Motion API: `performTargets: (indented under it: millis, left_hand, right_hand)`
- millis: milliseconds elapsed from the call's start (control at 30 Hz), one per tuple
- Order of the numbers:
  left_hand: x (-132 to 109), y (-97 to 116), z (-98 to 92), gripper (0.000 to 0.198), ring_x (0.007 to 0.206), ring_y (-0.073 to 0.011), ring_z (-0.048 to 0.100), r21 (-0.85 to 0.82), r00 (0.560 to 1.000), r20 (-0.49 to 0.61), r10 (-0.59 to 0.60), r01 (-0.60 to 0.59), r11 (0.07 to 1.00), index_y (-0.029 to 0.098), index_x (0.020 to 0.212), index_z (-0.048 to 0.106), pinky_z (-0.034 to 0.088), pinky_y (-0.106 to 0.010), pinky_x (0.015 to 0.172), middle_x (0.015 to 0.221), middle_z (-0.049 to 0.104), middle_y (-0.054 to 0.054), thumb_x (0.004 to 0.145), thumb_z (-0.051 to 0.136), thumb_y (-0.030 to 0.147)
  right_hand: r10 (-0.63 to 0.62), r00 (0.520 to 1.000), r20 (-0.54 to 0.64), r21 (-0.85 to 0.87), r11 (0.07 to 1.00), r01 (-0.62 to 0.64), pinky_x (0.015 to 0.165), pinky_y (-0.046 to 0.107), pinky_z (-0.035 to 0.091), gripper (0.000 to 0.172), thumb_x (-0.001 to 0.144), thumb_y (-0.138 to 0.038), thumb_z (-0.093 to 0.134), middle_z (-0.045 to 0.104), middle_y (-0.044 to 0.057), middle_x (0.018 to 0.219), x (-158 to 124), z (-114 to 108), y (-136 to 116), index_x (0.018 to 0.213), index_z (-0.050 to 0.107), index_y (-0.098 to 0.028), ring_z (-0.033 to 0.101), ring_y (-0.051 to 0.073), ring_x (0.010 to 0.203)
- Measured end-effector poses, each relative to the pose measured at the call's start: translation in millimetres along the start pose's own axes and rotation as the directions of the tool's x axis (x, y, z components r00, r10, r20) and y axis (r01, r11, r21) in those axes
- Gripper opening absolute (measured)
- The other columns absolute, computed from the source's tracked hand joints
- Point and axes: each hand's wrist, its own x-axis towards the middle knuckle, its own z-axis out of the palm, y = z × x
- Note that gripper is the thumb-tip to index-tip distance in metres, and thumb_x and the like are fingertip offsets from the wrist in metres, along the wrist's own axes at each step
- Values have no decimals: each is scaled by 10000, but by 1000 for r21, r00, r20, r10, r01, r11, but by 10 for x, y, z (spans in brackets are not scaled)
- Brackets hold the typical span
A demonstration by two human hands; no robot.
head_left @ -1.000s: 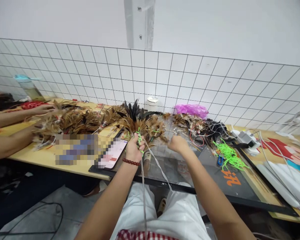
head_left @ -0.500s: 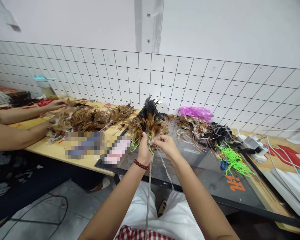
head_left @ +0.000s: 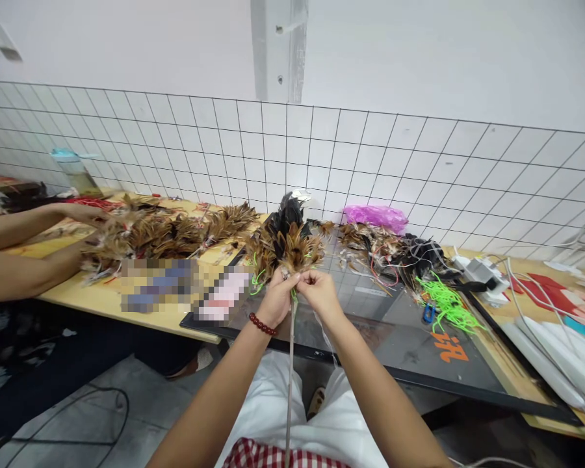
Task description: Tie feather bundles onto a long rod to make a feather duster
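A feather duster (head_left: 295, 244) with brown and black feathers stands in front of me, its thin stick (head_left: 290, 377) running down towards my lap. My left hand (head_left: 277, 299), with a red bead bracelet at the wrist, is closed around the stick just below the feathers. Close against its thumb, my right hand (head_left: 319, 294) pinches at the same spot. A thin white string (head_left: 324, 328) hangs below the right hand, partly behind the forearm; its upper end is hidden by the fingers. Bright green strands (head_left: 257, 278) show beside the feathers on the left.
Feather bundles (head_left: 166, 234) lie to the left, where another person's hands (head_left: 85, 214) work. On the right are loose feathers (head_left: 370, 250), a pink plastic bag (head_left: 376, 218), green strings (head_left: 446, 302), a blue clip (head_left: 429, 312) and a white power adapter (head_left: 482, 276). A wire grid (head_left: 365, 149) stands behind.
My hands have drawn closer together below the feathers, and the right fingers have curled in more. The white string has swung nearer my right forearm. The view has shifted slightly to the right.
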Motion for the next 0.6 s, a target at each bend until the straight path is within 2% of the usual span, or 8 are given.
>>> performTargets:
  millis: [133,267,333,400,467,500,567,600]
  left_hand:
    - [-11,35,-31,350,793,-107,571,45,998,60,-35,33,998,176,920,562,446,-204,665,885,613,-4,642,766,236]
    - [-21,20,-59,351,543,-55,438,143,997,-6,-72,72,987,196,887,507,278,-140,419,700,500,51,675,747,341]
    - [-17,30,-53,370,499,-42,389,155,997,-17,-69,71,985,202,868,477,238,-126,397,657,453,65,674,748,365]
    - [-4,67,-35,396,486,-32,370,128,998,16,-60,58,990,204,850,449,231,-116,398,655,433,70,666,755,374]
    - [18,128,-20,414,483,-25,369,122,996,56,-65,58,991,200,833,433,229,-110,398,660,423,72,655,765,372]
    - [32,166,-18,414,479,-24,369,141,994,70,-79,68,988,197,829,433,229,-109,396,657,417,73,655,767,367]
    - [60,252,-29,393,469,-23,368,220,987,83,-136,115,969,191,830,444,233,-110,392,646,411,73,664,763,350]
    - [73,297,-39,379,463,-23,366,261,982,83,-170,143,955,187,833,452,231,-110,389,643,411,72,671,758,340]
  right_hand:
    - [102,994,25,129,986,-104,499,229,375,128,597,-279,636,530,-21,499,-16,19,-95,565,585,-166,460,99,480]
    - [200,968,153,246,941,-234,481,222,370,169,583,-291,664,512,-19,490,-35,-14,-205,532,564,-165,446,87,465]
    - [163,974,160,217,956,-196,495,207,366,146,606,-280,660,530,-15,540,-28,-74,-208,572,587,-158,438,78,503]
    - [117,991,67,184,975,-127,520,190,371,142,624,-270,672,552,-22,620,-25,-149,-173,705,623,-164,447,76,560]
    - [156,985,67,192,967,-166,533,179,376,278,612,-272,717,556,-34,679,-38,-234,-121,857,617,-185,461,74,595]
    - [223,960,169,208,944,-256,524,180,375,348,604,-291,740,549,-38,683,-51,-282,-97,908,604,-191,463,72,586]
    - [341,826,448,199,863,-464,456,177,322,395,615,-377,751,483,-59,605,-78,-402,-73,916,593,-176,396,55,487]
    - [361,771,524,186,835,-517,416,172,261,386,635,-428,733,415,-80,548,-89,-472,-76,883,593,-167,317,43,430]
